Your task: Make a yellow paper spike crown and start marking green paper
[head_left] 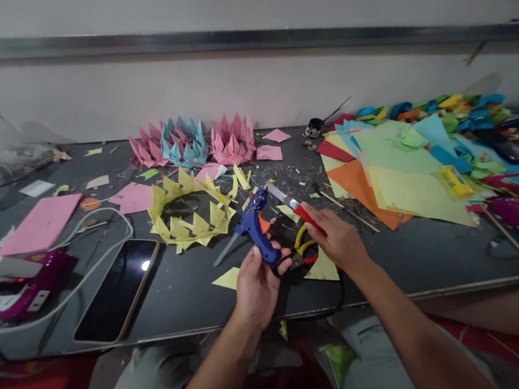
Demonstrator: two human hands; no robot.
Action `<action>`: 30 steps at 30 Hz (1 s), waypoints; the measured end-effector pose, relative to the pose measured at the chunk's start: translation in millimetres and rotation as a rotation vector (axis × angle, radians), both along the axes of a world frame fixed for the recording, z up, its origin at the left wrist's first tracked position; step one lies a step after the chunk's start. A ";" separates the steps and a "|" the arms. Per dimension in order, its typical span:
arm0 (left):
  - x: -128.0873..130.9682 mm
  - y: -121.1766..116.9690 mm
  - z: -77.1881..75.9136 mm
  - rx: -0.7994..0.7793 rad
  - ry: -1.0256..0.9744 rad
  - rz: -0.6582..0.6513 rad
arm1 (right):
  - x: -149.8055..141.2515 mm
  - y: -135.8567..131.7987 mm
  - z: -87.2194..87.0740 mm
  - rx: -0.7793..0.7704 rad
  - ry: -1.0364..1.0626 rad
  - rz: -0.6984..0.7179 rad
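The left hand (256,288) is closed around the grip of a blue glue gun (257,228), and the right hand (338,236) is closed around the red handle of a cutter (307,217). The hands are apart, over the near middle of the dark worktop (190,285). The cutter's blade points at the gun's nozzle; whether the two touch I cannot tell. A clear stick juts from the gun's rear, toward the near left.

Scissors (307,245) with yellow on their handles lie between the hands, crowding the space there, with yellow paper pieces (323,269) under and beside them. Just left of the gun stands a yellow paper crown (188,216). Farther back, against the wall, are pink crowns (233,141) and a blue crown (185,143). Paper scraps and crumbs litter the middle.

On the near left lie a phone (118,291), a white cable (98,280) curving beside it, and a purple device (26,284); a pink sheet (41,222) is behind them. On the right, coloured sheets (393,164) overlap, with a yellow glue tube (456,181) on top.

At the far side a small dark pot (314,128) has a brush (338,108) leaning out; its contents are not clear. A clear plastic bag (4,159) sits far left.
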State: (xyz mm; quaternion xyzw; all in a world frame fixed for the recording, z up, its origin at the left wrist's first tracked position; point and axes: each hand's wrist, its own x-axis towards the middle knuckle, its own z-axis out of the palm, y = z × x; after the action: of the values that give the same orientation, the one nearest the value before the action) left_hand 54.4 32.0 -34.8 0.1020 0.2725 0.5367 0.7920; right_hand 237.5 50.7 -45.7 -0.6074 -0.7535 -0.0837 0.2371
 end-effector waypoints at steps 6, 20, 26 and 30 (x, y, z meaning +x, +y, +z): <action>0.5 0.6 2.2 -0.014 -0.001 0.007 | 0.2 1.8 -0.6 -0.017 0.023 -0.043; 0.2 -0.8 0.6 0.026 0.014 -0.010 | 10.1 -0.6 -4.3 0.055 0.199 -0.050; 1.5 -1.8 -0.3 0.101 0.103 -0.025 | 4.3 -6.1 3.6 -0.064 0.657 -0.053; 2.2 -2.0 -2.8 0.155 0.182 -0.007 | 0.7 -11.8 11.6 -0.231 1.148 -0.031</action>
State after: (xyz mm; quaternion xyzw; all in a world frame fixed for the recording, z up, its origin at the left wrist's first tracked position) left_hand 56.6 30.0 -37.6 0.2121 0.3006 0.5420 0.7556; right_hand 238.2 38.9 -34.0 -0.5884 -0.4997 0.3379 0.5384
